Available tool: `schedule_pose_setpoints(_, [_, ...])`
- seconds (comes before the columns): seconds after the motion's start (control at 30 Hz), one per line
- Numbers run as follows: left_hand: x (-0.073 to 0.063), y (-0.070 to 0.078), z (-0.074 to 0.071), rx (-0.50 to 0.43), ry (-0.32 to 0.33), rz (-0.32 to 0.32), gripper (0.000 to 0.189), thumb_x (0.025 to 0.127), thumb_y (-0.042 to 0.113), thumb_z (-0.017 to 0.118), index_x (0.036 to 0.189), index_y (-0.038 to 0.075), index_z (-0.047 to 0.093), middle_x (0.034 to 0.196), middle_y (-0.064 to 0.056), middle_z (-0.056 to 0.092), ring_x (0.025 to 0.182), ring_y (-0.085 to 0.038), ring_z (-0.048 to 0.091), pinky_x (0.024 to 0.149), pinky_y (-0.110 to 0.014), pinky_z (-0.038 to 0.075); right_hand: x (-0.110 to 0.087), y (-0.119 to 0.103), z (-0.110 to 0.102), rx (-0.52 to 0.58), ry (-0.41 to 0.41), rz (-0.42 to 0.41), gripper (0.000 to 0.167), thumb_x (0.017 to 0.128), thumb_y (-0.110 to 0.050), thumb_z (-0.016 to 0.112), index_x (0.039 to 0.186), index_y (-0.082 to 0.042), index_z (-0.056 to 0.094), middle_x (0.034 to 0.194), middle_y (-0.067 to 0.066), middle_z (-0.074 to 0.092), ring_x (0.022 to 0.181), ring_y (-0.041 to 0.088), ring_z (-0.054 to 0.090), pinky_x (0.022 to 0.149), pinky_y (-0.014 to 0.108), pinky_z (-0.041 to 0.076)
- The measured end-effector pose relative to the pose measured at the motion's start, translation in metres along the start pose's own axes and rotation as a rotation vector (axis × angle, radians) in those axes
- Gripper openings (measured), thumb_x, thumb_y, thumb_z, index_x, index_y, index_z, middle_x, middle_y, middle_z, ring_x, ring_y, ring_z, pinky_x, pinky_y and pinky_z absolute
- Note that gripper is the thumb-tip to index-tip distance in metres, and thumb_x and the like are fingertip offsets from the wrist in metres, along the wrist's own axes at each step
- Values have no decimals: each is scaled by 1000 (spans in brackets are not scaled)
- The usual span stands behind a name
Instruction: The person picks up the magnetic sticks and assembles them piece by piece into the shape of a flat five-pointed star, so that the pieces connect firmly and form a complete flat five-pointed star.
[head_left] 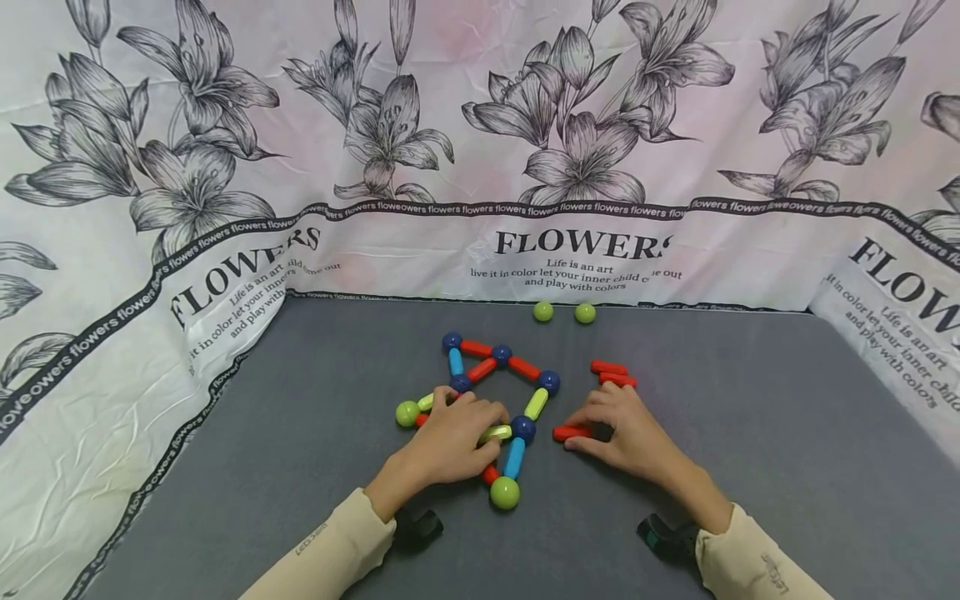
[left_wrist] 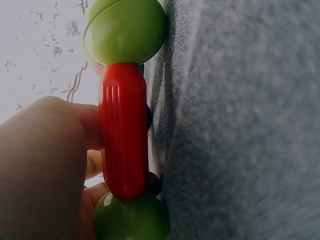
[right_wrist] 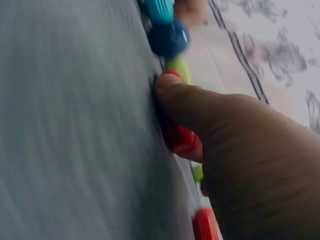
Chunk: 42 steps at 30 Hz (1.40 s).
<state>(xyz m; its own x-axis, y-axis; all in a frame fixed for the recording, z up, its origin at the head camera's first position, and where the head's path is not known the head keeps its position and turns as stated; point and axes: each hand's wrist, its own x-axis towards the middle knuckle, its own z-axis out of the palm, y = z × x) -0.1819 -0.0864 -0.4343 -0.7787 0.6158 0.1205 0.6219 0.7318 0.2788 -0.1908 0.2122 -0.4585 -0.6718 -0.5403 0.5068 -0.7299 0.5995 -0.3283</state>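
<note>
A flat frame of magnetic building rods and balls lies on the grey table, with blue balls (head_left: 523, 429) and green balls (head_left: 505, 493) at its corners. Over its near part, my left hand (head_left: 453, 433) pinches a yellow-green rod (head_left: 497, 433) beside a blue ball. The left wrist view shows a red rod (left_wrist: 124, 132) of the frame between two green balls, in front of the left thumb. To the right of the frame, my right hand (head_left: 626, 429) pinches a loose red rod (head_left: 572, 433) between thumb and fingers, low over the table.
Two more red rods (head_left: 609, 367) lie just beyond the right hand. A pair of loose green balls (head_left: 543, 312) sits at the table's far edge, before a flower-printed cloth (head_left: 420, 250) that hangs at the back and sides.
</note>
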Motion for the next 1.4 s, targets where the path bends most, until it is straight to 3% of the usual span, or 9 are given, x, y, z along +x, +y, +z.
schedule_pose_setpoints(0.2, [0,1,1,13,7,9,22,99,31,57,118,25,67,108,10,71,98,-13,56,105,-56,27,2,-20,14,41,18,17,20,78,-29,89,93,-27,77,83,-18,63,76,1,44,71,23,35])
schedule_pose_setpoints(0.33, [-1,1,1,8,0,9,23,100,31,56,119,25,67,110,9,71,99,-13,57,106,-56,27,3,-25,18,37,45,49,21,78,-29,88,96,-26,78,87,-17,67,78,1,48,74,26,38])
schedule_pose_setpoints(0.47, [-1,1,0,8,-7,1,23,100,31,55,119,25,67,110,10,71,100,-13,57,106,-55,26,3,-22,18,91,92,95,22,79,-25,88,98,-24,78,90,-12,67,84,6,50,80,32,35])
schedule_pose_setpoints(0.6, [0,0,0,2,-8,-1,24,99,30,56,119,25,68,110,10,71,99,-12,56,105,-55,26,3,-8,10,142,200,180,23,79,-16,87,99,-15,78,93,-2,67,89,11,47,82,35,28])
schedule_pose_setpoints(0.77, [0,0,0,-11,-7,3,22,98,29,57,117,25,68,107,10,71,94,-10,54,104,-55,26,-4,14,-6,-4,277,310,27,75,-15,88,97,-9,74,93,6,67,87,18,44,75,37,22])
schedule_pose_setpoints(0.9, [0,0,0,-14,-10,1,21,98,29,58,116,25,68,105,10,71,91,-10,53,103,-55,27,-10,23,-14,-123,222,385,25,76,-18,86,96,-9,74,90,8,68,83,22,47,72,38,23])
schedule_pose_setpoints(1.03, [-1,1,-1,-12,-8,-2,21,98,29,58,116,24,69,104,10,71,91,-10,53,102,-55,28,-11,25,-13,-157,171,378,18,79,-16,82,94,-10,77,87,5,70,78,19,50,70,36,24])
schedule_pose_setpoints(1.27, [-1,4,0,-21,-13,30,22,99,29,58,118,24,68,106,9,71,89,-9,53,102,-54,28,-7,16,-1,73,154,318,18,80,-14,86,96,-14,80,75,-11,62,74,5,50,74,26,30])
schedule_pose_setpoints(1.4, [-1,5,1,-22,-8,55,21,99,30,59,117,24,68,104,10,71,86,-7,50,101,-53,28,-4,8,5,181,139,289,18,81,-13,86,98,-14,79,74,-11,61,67,0,53,63,18,41])
